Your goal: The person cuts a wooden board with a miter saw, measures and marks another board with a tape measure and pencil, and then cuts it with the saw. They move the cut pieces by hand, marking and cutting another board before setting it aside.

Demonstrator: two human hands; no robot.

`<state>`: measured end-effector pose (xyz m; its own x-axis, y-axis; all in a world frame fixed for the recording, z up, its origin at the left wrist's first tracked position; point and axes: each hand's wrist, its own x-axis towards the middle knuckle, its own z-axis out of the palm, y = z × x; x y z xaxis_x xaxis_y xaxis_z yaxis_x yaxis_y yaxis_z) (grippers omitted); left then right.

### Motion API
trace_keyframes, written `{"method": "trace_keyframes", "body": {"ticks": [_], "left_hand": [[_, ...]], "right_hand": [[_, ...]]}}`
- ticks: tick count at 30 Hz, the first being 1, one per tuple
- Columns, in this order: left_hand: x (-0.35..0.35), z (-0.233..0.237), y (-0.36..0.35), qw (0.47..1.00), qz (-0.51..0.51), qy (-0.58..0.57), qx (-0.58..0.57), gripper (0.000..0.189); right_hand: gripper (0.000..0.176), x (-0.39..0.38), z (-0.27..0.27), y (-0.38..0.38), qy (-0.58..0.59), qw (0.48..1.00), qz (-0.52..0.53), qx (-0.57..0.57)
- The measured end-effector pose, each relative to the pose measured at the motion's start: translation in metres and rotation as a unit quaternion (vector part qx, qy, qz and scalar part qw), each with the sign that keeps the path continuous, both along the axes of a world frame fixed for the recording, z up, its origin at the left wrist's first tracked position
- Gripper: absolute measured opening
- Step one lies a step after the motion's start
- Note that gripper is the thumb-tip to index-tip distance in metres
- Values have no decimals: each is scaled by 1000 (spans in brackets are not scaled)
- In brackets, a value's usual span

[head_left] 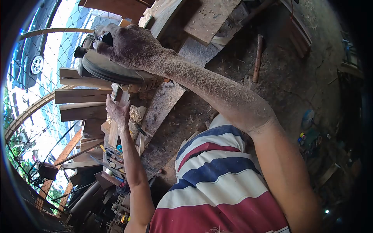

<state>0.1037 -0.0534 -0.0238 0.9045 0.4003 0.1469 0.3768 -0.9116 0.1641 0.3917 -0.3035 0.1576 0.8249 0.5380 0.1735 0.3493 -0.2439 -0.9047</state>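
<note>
Coated in sawdust, my right hand (130,43) is wrapped round the dark handle of a power tool (112,72) at the upper left. The tool has a large rounded guard and sits over the workbench. Lower down, my left hand (118,111) rests with its fingers apart on a pale wooden piece (114,133), just below the tool. A crumpled light-coloured lump (136,113) lies right beside that hand. The underside of the tool is hidden by its own body.
Upright boards (81,96) stand along a wire mesh fence (23,112) on the left. Hand tools (114,159) lie beyond my left forearm. Planks (208,19) cover the bench at the top. A wooden stick (258,58) lies on the dusty ground.
</note>
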Motion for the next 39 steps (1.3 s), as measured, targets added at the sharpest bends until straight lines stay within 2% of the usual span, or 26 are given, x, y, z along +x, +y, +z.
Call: {"method": "trace_keyframes", "body": {"ticks": [2,4,7,10,12,13,15,17,20,23,26,29,30,33,37,39], "left_hand": [[39,34,-33,998,-44,-8,35,100],[55,11,-23,997,-52,58,1,90],[65,-30,-6,997,-24,72,-26,84],[63,-25,-12,999,-22,27,-24,97],[61,-39,-5,999,-30,-6,16,106],[62,-36,-6,1000,-18,18,15,109],[63,-35,-9,998,12,62,10,113],[63,-36,-8,999,3,43,-18,114],[61,-36,-4,997,6,67,-31,115],[59,-41,1,998,-12,58,-13,113],[60,-39,-2,999,-9,48,-11,110],[63,-25,-12,998,0,58,-33,107],[66,-19,-17,997,3,62,-42,106],[60,-38,-5,999,-10,32,-2,102],[59,-34,-8,999,-5,33,-21,97],[57,-36,-7,999,-12,27,-14,95]], "right_hand": [[75,0,-3,3,-25,999,-4,-28],[77,2,-16,15,-87,994,-20,-69],[72,5,-17,24,-168,979,-64,-98],[69,15,38,14,104,993,27,-51],[66,20,57,14,122,988,50,-80],[65,21,60,15,132,985,61,-96],[65,22,48,20,95,990,48,-89],[66,21,35,21,49,993,70,-86],[68,14,19,16,33,995,35,-83],[69,9,19,4,87,994,26,-54],[71,10,15,1,94,993,56,-52],[70,7,15,-1,103,992,40,-64],[69,6,14,-2,103,992,40,-59],[66,4,14,-6,101,993,41,-44],[63,3,12,-7,102,993,41,-40],[63,5,6,-3,73,996,38,-37]]}}
